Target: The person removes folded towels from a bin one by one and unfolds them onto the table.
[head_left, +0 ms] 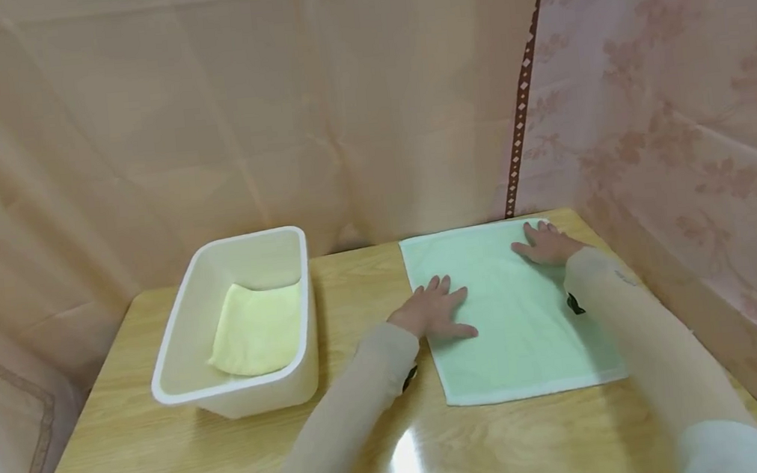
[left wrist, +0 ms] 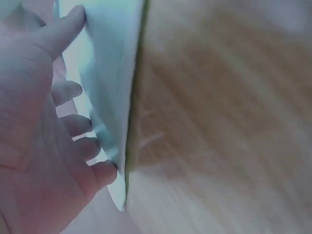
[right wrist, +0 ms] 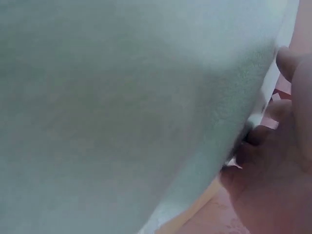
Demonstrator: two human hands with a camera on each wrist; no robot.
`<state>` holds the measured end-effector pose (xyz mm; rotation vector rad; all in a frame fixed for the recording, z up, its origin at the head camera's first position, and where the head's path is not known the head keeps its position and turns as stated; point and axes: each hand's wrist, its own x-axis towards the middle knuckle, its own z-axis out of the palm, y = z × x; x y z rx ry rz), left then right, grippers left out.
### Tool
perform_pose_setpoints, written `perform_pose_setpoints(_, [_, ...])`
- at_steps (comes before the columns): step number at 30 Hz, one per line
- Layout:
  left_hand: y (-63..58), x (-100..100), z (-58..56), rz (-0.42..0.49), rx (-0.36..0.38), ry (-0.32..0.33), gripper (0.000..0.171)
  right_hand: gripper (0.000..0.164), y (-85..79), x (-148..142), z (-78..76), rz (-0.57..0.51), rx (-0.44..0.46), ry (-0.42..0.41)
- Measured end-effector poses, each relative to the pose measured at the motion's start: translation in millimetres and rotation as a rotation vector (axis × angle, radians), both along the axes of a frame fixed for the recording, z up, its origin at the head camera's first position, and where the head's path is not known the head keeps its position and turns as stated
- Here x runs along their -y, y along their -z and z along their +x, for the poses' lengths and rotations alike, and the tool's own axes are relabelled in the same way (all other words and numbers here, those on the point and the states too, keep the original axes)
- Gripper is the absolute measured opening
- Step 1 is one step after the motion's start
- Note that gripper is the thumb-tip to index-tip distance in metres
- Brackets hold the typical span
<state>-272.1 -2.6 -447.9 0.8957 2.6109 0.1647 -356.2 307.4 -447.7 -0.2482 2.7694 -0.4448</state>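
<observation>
A pale green towel [head_left: 506,308] with a white border lies spread flat on the wooden table. My left hand [head_left: 431,311] rests on the towel near its left edge, fingers spread. Toward the far right corner of the towel, my right hand [head_left: 544,243] lies with fingers extended. In the left wrist view, the fingertips [left wrist: 105,173] of the left hand touch the towel [left wrist: 109,63] beside its edge. The right wrist view has the right hand [right wrist: 273,165] at the towel's border, its fingertips at the cloth.
Left of the towel stands a white plastic bin [head_left: 309,333] with a folded yellow towel [head_left: 261,329] inside. The wooden table [head_left: 126,446] backs onto a beige curtain [head_left: 241,128]. A pink floral curtain [head_left: 700,126] hangs along the right side.
</observation>
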Motion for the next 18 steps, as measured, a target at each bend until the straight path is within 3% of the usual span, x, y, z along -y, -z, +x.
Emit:
perform_pose_setpoints(5, [2.9,4.4,14.9,-0.066,-0.008,0.034,0.091,0.09,2.4,1.8,-5.0,0.026,0.037,0.029])
perform_pose_setpoints(13, [-3.3,11.8,21.1,-0.083,-0.002,0.043,0.089,0.098,5.0,2.7,-16.7,-0.02,-0.023,0.036])
perform_pose_setpoints(18, [-3.3,13.5,30.8,-0.073,-0.006,0.089,0.082,0.097,-3.5,12.0,5.2,-0.043,-0.038,-0.002])
